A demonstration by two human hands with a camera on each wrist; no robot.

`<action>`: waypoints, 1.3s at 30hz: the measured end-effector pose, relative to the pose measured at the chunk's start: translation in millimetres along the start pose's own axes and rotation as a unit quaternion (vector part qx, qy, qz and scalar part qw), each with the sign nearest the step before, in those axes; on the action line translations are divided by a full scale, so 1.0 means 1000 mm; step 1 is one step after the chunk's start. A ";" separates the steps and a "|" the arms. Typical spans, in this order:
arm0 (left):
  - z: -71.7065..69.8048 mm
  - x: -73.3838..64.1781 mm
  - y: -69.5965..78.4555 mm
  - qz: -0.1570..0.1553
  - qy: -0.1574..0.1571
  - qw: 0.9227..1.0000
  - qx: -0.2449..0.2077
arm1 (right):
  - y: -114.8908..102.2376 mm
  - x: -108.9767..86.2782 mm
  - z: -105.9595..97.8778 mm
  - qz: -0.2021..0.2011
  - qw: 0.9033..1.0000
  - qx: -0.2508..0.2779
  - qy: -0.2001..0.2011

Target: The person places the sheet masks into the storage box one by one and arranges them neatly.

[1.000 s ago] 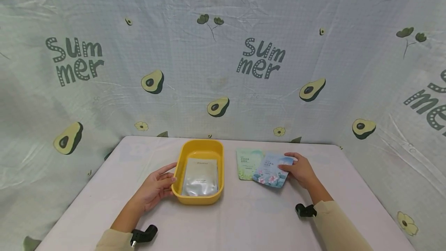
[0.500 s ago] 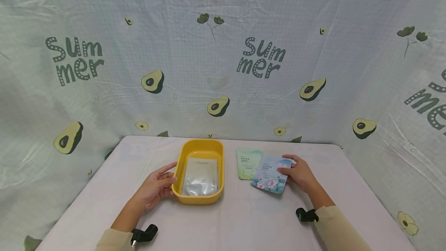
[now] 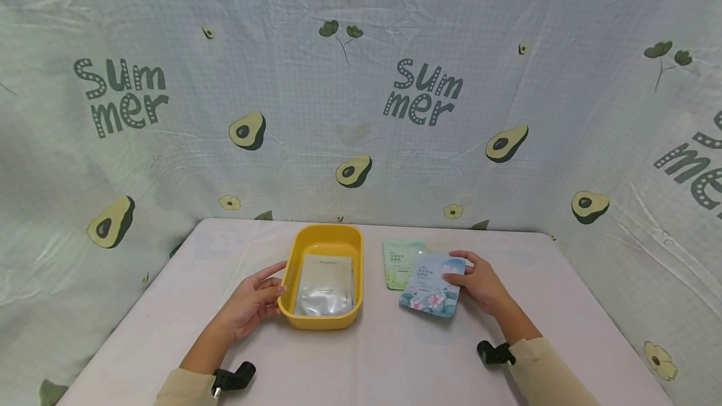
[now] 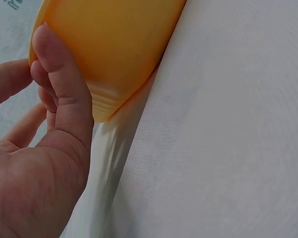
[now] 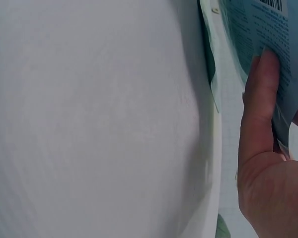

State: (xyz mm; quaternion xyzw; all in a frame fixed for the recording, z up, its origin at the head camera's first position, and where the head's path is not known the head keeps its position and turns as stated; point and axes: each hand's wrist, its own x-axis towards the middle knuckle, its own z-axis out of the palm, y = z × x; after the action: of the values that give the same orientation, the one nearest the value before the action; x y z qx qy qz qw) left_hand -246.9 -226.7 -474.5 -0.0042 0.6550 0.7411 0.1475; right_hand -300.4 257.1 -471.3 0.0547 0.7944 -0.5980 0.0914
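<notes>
My right hand [image 3: 481, 282] pinches a blue sheet mask packet [image 3: 430, 286] with pink flowers by its right edge. In the right wrist view, a finger lies along the printed back [image 5: 268, 29] of that packet. Behind it, a green sheet mask packet [image 3: 402, 262] lies on the table, its right part covered by the blue one. A yellow tray [image 3: 320, 324] stands left of centre with a silvery sheet mask packet [image 3: 324, 287] lying inside. At the tray's left side, my left hand [image 3: 252, 306] holds the rim; the left wrist view shows its digits against the yellow wall [image 4: 114, 44].
The table [image 3: 366, 368] has a pale pink-white cover. A cloth curtain [image 3: 282, 80] printed with avocados and lettering rises behind it and along both sides. Each wrist wears a small black camera, one on the left [image 3: 234, 379] and one on the right [image 3: 495, 353].
My right hand has drawn the blue sheet mask packet slightly left and toward me, turning it more upright. More of the table shows to its right. The left hand and tray have stayed put.
</notes>
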 end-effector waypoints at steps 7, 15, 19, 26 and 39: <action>0.001 -0.001 0.001 0.000 0.000 1.000 0.001 | -0.006 -0.006 0.007 -0.007 1.000 0.011 -0.016; 0.001 -0.001 0.001 -0.001 0.002 1.000 0.001 | -0.008 -0.009 0.015 -0.016 1.000 0.013 -0.024; 0.001 -0.001 0.001 -0.001 0.001 1.000 -0.003 | -0.009 -0.009 0.018 -0.022 0.999 0.019 -0.029; 0.001 0.000 0.000 0.000 -0.001 1.000 -0.004 | -0.011 -0.011 0.024 -0.030 0.998 0.029 -0.042; 0.001 -0.001 0.000 -0.003 0.005 1.000 -0.003 | -0.012 -0.011 0.036 -0.042 0.997 0.040 -0.042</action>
State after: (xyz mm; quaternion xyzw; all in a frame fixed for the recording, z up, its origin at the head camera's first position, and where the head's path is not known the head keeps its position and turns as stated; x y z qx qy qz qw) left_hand -245.7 -225.9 -473.9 -0.0103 0.6536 0.7426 0.1458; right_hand -288.9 219.3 -467.7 -0.0001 0.7670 -0.6342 0.0977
